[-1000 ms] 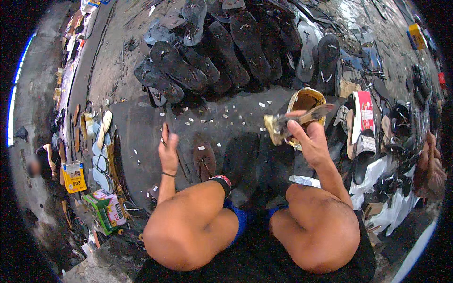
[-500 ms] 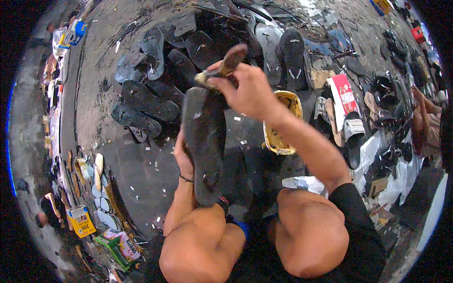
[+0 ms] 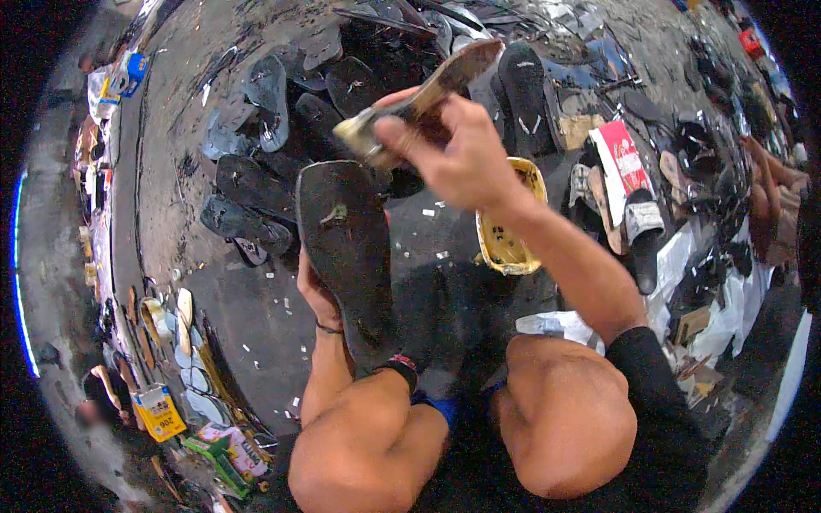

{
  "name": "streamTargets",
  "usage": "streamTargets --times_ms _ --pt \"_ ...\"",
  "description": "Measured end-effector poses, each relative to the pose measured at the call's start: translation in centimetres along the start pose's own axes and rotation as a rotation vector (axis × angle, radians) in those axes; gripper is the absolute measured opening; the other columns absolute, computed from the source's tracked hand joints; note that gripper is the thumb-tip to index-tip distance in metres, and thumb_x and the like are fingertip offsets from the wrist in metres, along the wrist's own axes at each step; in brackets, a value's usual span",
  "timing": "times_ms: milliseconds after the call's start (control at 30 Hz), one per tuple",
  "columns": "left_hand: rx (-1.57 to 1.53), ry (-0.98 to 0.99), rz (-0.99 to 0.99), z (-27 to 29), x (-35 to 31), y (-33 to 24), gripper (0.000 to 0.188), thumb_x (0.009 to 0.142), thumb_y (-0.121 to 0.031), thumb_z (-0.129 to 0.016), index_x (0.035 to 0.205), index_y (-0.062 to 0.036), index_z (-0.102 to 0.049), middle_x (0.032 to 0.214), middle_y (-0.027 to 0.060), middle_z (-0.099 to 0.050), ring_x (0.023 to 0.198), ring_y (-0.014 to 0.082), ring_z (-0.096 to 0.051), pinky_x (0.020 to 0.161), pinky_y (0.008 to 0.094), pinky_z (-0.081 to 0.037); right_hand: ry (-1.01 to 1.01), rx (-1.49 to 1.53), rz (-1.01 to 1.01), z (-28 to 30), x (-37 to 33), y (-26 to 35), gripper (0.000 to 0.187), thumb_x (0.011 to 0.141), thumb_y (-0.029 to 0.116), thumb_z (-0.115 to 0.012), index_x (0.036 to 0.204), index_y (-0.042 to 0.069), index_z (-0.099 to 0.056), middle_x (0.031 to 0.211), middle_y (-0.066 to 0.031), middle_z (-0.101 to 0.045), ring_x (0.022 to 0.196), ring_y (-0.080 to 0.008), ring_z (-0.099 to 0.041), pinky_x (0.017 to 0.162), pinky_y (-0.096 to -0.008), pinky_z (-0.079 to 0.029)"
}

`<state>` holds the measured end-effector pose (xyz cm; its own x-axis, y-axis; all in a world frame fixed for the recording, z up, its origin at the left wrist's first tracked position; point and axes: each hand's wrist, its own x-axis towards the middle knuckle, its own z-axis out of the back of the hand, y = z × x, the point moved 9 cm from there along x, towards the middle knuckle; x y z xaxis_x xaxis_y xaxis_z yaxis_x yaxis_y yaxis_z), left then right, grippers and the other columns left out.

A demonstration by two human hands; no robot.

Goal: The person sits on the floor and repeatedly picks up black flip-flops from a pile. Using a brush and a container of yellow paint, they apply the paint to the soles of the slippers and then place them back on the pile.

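Observation:
My left hand (image 3: 316, 289) is wrapped round the left edge of a dark sandal sole (image 3: 346, 248), its fingers partly hidden behind it. The sole's broad face is turned up, with a small pale-greenish patch near its wider far end. Above that end, my right hand (image 3: 466, 158) grips a brush (image 3: 466, 67) with a flat wooden handle. The brush's pale, coated bristles point left and are apart from the sole. To the right, below my right wrist, stands a yellowish tub (image 3: 510, 252) smeared with dark marks.
Several dark soles (image 3: 256, 184) lie piled ahead and to the left. A red and white box (image 3: 620, 154) sits among sandals on the right. Yellow (image 3: 158, 412) and green (image 3: 224, 453) cartons are at the lower left. Another person's limbs (image 3: 765, 192) show at the far right.
The sole has turned so more of its face shows, and its far end has shifted left. My right hand has swung the brush, its bristles moving slightly left and its handle showing longer.

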<state>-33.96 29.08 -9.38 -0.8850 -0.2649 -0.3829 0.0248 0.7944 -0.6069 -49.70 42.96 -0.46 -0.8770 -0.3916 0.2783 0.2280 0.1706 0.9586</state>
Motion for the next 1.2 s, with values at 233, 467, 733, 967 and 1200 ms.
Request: streamTargets --times_ms 233,467,733,967,1200 --pt "0.017 -0.158 -0.182 7.9 2.8 -1.4 0.067 0.098 -0.051 -0.036 0.137 0.0010 -0.052 0.130 0.0225 -0.060 0.116 0.0381 -0.061 0.102 0.0493 -0.049 0.114 -0.191 0.312 -1.7 -3.9 -0.1 0.025 0.084 0.006 -0.076 0.108 0.007 -0.072 0.097 -0.0120 -0.074 0.089 -0.0187 -0.070 0.081 -0.0343 -0.053" --pt "0.508 -0.324 -0.186 17.0 -0.7 -2.8 0.066 0.098 -0.052 -0.036 0.134 0.0004 -0.054 0.126 0.0211 -0.062 0.113 0.0360 -0.062 0.099 0.0473 -0.051 0.174 -0.249 0.007 0.6 -10.4 -1.4 0.022 0.087 0.016 -0.075 0.107 0.008 -0.074 0.099 -0.0080 -0.076 0.090 -0.0219 -0.072 0.081 -0.0352 -0.056" --pt "1.158 -0.305 0.342 20.6 -21.6 8.7 0.064 0.098 -0.052 -0.036 0.130 -0.0002 -0.056 0.121 0.0195 -0.064 0.109 0.0335 -0.064 0.096 0.0451 -0.053 -0.226 -1.025 -0.016 13.2 -13.6 -5.3 0.025 0.090 0.019 -0.074 0.110 0.004 -0.072 0.091 -0.0111 -0.075 0.075 -0.0198 -0.071 0.069 -0.0352 -0.055" --pt "0.502 -0.273 0.254 19.9 -12.8 6.6 0.063 0.098 -0.052 -0.036 0.127 -0.0008 -0.058 0.116 0.0182 -0.066 0.105 0.0314 -0.066 0.093 0.0432 -0.054 0.486 -0.666 -0.741 14.4 -23.0 -6.1 0.027 0.085 0.021 -0.073 0.094 -0.004 -0.071 0.083 -0.0179 -0.071 0.079 -0.0287 -0.072 0.075 -0.0405 -0.056" --pt "0.302 -0.216 0.099 4.5 2.6 2.8 0.055 0.099 -0.050 -0.038 0.115 -0.0037 -0.063 0.101 0.0108 -0.069 0.092 0.0236 -0.068 0.081 0.0357 -0.057 0.311 -0.027 -0.125 -1.2 -7.6 1.2 0.025 0.090 0.012 -0.074 0.112 0.002 -0.068 0.103 -0.0089 -0.072 0.094 -0.0200 -0.069 0.086 -0.0344 -0.055"
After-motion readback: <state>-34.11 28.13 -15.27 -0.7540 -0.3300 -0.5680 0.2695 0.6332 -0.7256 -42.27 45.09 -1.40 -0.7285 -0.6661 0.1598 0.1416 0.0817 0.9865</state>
